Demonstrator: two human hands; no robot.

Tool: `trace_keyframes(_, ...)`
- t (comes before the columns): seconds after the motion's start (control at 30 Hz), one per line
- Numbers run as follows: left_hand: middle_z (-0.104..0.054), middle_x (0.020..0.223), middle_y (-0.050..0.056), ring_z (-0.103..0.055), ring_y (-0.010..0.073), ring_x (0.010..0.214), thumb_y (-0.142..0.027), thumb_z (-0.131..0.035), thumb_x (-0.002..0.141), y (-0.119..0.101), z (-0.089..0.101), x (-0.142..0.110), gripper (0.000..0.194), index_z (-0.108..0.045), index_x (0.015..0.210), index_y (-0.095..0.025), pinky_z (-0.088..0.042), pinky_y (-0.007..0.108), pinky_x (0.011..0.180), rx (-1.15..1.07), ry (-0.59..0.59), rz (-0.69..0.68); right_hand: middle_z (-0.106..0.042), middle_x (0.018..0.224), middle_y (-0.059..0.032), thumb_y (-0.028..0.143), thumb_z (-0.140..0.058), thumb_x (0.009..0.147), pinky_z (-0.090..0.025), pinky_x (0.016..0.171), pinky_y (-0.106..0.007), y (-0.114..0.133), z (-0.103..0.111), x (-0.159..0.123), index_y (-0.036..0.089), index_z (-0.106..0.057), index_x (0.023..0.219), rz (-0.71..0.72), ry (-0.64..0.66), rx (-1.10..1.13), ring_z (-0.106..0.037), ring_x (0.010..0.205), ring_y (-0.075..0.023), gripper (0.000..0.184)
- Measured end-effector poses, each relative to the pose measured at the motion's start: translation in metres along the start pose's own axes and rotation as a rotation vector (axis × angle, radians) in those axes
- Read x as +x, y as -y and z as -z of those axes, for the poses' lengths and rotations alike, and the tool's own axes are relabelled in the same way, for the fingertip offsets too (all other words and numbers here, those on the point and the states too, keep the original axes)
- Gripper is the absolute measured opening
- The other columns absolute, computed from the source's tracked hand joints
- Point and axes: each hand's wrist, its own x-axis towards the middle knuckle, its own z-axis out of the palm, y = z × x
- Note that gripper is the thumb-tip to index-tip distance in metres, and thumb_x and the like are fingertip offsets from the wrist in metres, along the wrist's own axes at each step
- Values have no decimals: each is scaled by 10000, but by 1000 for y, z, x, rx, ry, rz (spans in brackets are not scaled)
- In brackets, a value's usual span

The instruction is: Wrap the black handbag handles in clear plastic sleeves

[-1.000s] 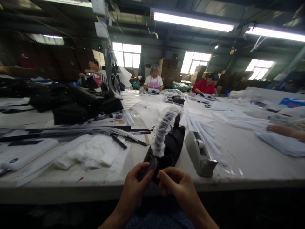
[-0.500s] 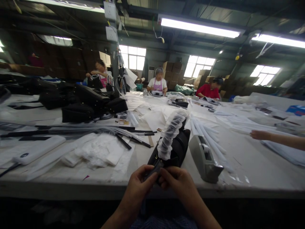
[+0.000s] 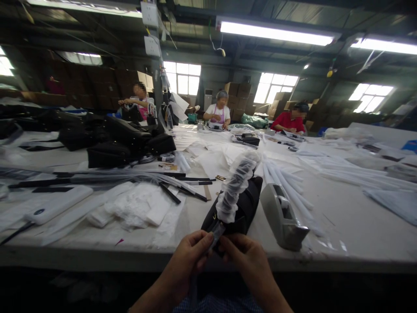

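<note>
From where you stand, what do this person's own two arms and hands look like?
The left hand and right hand are ungloved; the visible forearms are bare, without sleeves, watch or cables. Between them, dark blue checked cloth shows.

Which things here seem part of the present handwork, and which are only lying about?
Apparently in use:
left hand, pinching a translucent plastic strip
right hand, at the near end of the black handbag
crinkled white handle wrap

Apparently lying about:
grey tape dispenser
piled black bags
crumpled white packing sheets
white corded device
</note>
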Motion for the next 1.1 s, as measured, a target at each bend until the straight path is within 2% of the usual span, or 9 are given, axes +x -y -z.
trace_keyframes(0.17, -534, 642, -39, -250, -7, 375, -526, -667, 806, 4, 0, 1, 395, -579, 758, -143, -98, 173, 381, 10, 44, 40, -730, 693, -48, 428, -630, 839, -488, 612, -252, 1, -13, -2, 184, -764, 808, 115, -110, -112, -669, 657, -204, 280)
trace_keyframes(0.4, -572, 602, -21, -284, 0, 350, -565, -661, 793, -1, -1, 2, 437, -601, 744, -135, -116, 175, 357, 77, 33, 33, -660, 526, -13, 339, -533, 863, -430, 465, -243, 2, -23, 3, 204, -739, 741, 98, -134, -204, -602, 452, -166, 275)
trace_keyframes(0.57, -551, 588, -23, -263, -1, 342, -588, -662, 779, 1, -8, 1, 468, -582, 687, -136, -96, 182, 350, 49, 54, 64, -740, 658, -58, 283, -604, 799, -480, 580, -275, 4, -21, 10, 220, -776, 765, 137, -146, -278, -683, 622, -221, 186)
trace_keyframes(0.63, -557, 603, -22, -263, -2, 348, -581, -666, 781, 2, -9, 0, 460, -590, 701, -134, -104, 178, 353, 30, 43, 57, -730, 647, -57, 291, -615, 801, -480, 569, -274, 4, -19, 10, 212, -788, 803, 123, -129, -239, -670, 619, -217, 190)
trace_keyframes(0.7, -550, 598, -30, -265, 0, 355, -570, -667, 787, 3, -9, 0, 444, -606, 743, -132, -114, 172, 359, 7, 35, 46, -687, 596, -36, 341, -627, 816, -451, 499, -254, 1, -17, 7, 188, -785, 867, 81, -48, -116, -614, 534, -180, 225)
trace_keyframes(0.8, -535, 600, -41, -275, 5, 366, -554, -669, 798, 5, -6, 0, 422, -601, 780, -137, -127, 168, 363, -46, 50, 35, -625, 593, 11, 439, -698, 797, -390, 429, -201, -4, -14, -1, 165, -740, 1049, -70, 156, 243, -432, 393, -69, 374)
trace_keyframes(0.87, -523, 614, -41, -283, 5, 378, -540, -668, 809, 7, -4, 0, 414, -596, 783, -134, -132, 167, 366, -79, 81, 33, -595, 622, 30, 464, -761, 751, -401, 453, -176, -6, -12, -5, 171, -707, 1128, -178, 267, 519, -338, 394, -24, 480)
trace_keyframes(0.97, -507, 616, -42, -260, 0, 389, -530, -664, 823, 8, -2, -1, 410, -590, 782, -128, -136, 164, 376, -129, 146, 47, -512, 601, 50, 491, -754, 763, -418, 496, -145, -4, -11, -5, 152, -703, 1146, -310, 390, 854, -301, 438, -20, 514)
trace_keyframes(1.1, -435, 516, -69, -210, 4, 372, -559, -667, 809, 7, -2, -2, 448, -552, 696, -141, -125, 175, 374, -120, 166, 45, -375, 510, 91, 406, -715, 824, -309, 394, -100, 2, -14, 5, 93, -702, 1140, -420, 497, 968, -247, 403, -18, 445)
